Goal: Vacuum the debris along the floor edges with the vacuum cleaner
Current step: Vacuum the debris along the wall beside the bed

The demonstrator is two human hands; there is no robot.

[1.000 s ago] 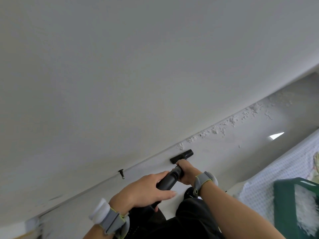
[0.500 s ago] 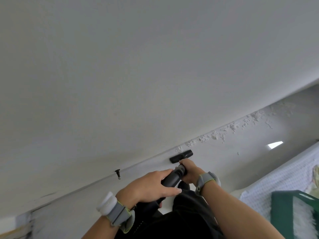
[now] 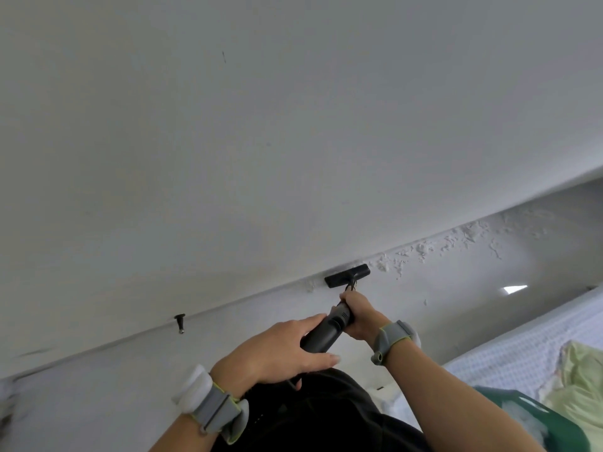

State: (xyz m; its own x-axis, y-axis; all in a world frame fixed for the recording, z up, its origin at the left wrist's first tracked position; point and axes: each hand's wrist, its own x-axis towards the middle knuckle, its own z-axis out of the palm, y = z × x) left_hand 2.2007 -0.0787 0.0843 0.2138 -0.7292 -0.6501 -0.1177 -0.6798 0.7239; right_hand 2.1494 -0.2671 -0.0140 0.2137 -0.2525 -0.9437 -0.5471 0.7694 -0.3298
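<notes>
A black vacuum tube (image 3: 326,331) runs from my lap toward the wall and ends in a flat black nozzle (image 3: 347,276) that lies on the white floor along the wall's foot. My right hand (image 3: 360,316) grips the tube near its front end. My left hand (image 3: 277,352) wraps over the tube further back. White flaky debris (image 3: 424,249) is strewn along the floor edge to the right of the nozzle, and a small patch lies just left of it.
A small black doorstop (image 3: 179,321) sticks up from the floor at the wall, left of the nozzle. A white checkered cloth (image 3: 522,350) with a pale green fabric and a green crate (image 3: 535,419) lie at the lower right. The white wall fills the upper view.
The nozzle has moved a little to the right along the wall edge, closer to the debris. Both hands keep their hold on the tube.
</notes>
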